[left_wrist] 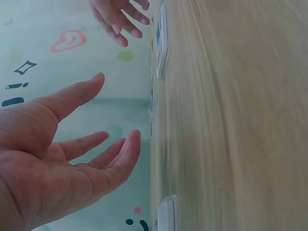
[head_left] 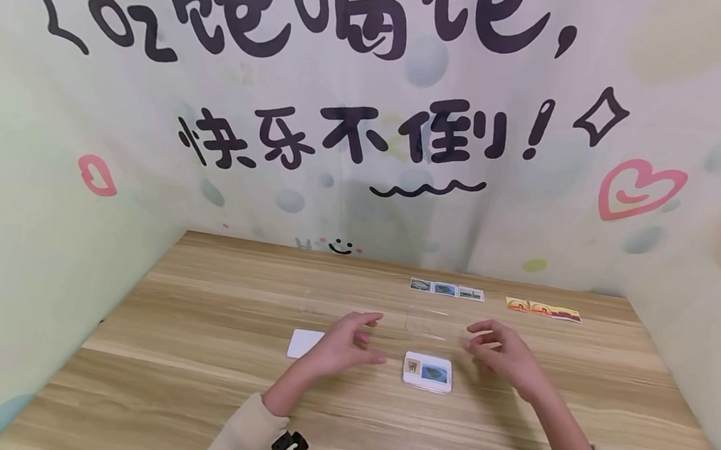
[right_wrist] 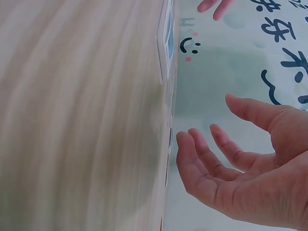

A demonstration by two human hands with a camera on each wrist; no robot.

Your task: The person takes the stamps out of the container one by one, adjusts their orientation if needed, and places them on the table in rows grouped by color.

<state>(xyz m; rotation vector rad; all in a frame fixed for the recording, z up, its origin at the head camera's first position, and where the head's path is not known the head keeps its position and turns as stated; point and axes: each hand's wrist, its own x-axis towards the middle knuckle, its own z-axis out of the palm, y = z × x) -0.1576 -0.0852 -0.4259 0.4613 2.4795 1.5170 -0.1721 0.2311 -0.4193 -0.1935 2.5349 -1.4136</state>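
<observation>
Two stamps, one brown and one blue-green, lie on a white card stack (head_left: 427, 382) in front of me. To its left my left hand (head_left: 340, 345) hovers over the table with relaxed fingers and holds nothing. It partly covers a blank white card (head_left: 303, 344) in the head view. My right hand (head_left: 506, 356) hovers to the right of the stamped stack, fingers loosely bent, also holding nothing. Behind the stack lies a clear plastic sleeve (head_left: 427, 322). Both wrist views show the palms bare, and the stack's edge (left_wrist: 162, 43) appears in the left one.
A strip of three stamps (head_left: 447, 290) lies at the back of the wooden table (head_left: 192, 382). Orange and yellow stamps (head_left: 543, 309) lie farther right. Another faint clear sleeve (head_left: 321, 303) lies back left. A printed cloth wall (head_left: 310, 206) stands behind the table.
</observation>
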